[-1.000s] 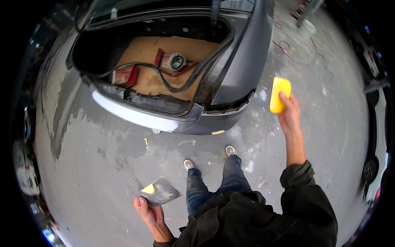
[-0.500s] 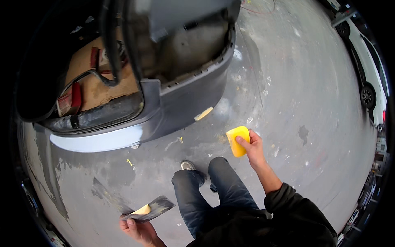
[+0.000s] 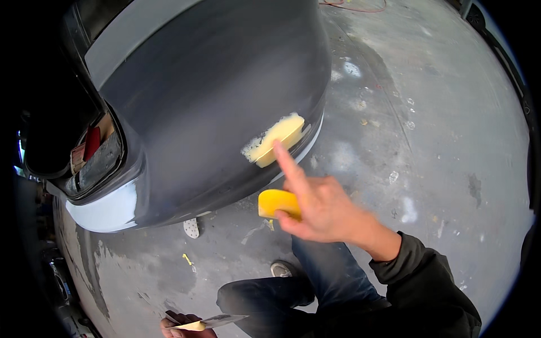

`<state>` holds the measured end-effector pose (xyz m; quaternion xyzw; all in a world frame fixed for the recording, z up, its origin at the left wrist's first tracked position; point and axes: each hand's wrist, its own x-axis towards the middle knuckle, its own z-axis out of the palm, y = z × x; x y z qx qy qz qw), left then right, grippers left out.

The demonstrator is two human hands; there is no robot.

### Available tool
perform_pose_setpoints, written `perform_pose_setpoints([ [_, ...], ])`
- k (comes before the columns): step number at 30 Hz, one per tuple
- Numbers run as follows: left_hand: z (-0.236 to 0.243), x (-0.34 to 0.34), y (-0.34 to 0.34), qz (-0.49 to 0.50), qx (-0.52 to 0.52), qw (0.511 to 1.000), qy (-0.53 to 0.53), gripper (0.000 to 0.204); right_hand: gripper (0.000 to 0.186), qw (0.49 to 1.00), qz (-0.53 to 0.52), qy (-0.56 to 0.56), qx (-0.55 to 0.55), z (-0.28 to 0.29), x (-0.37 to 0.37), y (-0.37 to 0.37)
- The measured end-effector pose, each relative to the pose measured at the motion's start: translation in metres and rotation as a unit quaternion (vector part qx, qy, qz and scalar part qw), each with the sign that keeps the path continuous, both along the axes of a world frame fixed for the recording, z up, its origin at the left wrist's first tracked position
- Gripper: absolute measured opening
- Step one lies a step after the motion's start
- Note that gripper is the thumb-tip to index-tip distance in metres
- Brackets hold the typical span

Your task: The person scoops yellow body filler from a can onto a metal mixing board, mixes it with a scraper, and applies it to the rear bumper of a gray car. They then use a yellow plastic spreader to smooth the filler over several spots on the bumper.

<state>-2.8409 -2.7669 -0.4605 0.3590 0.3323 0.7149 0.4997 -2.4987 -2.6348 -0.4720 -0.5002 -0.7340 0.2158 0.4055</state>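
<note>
My right hand [image 3: 337, 211] pinches a yellow body filler spreader [image 3: 269, 203] between its thumb and curled fingers. Its index finger is stretched out, the tip at the ridge of a cream filler patch [image 3: 273, 138] on the dark grey car bumper [image 3: 208, 107]; whether it touches cannot be told. The patch has ragged edges and a raised line along the bumper's crease. Low at the left, my left hand [image 3: 191, 334] grips a thin flat metal plate [image 3: 226, 320], seen nearly edge-on. A lump of cream filler [image 3: 193, 326] lies on that plate.
A pale primed area [image 3: 110, 211] covers the bumper's left corner, below an opening with a red box [image 3: 92, 142] inside. My bent legs [image 3: 265, 298] are beneath my hands. A red hose [image 3: 355, 8] lies on the grey floor [image 3: 428, 129]; a car edge [image 3: 507, 50] shows at right.
My view has moved closer to the bumper. My right hand went left with the spreader, and its index finger now points at the patch. The plate in my left hand sits lower and turned edge-on.
</note>
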Motion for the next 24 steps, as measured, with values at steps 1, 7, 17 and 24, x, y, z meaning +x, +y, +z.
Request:
perform_pose_setpoints([
  [1, -0.001, 0.002, -0.005, 0.004, 0.002, 1.000, 0.008, 0.031, 0.094, 0.999, 0.019, -0.021, 0.027, -0.006, -0.006, 0.001],
  [7, 0.012, 0.022, -0.021, 0.062, -0.034, 0.995, 0.065, 0.025, 0.090, 0.995, -0.002, -0.016, 0.094, -0.018, -0.002, 0.000],
  [17, 0.036, 0.087, 0.035, 0.181, 0.019, 0.971, 0.153, 0.022, 0.071, 0.994, 0.052, 0.058, 0.077, -0.034, 0.002, -0.014],
  [24, 0.036, 0.113, 0.045, 0.223, 0.043, 0.935, 0.273, 0.013, 0.018, 0.900, -0.150, 0.406, -0.043, -0.036, 0.000, -0.056],
])
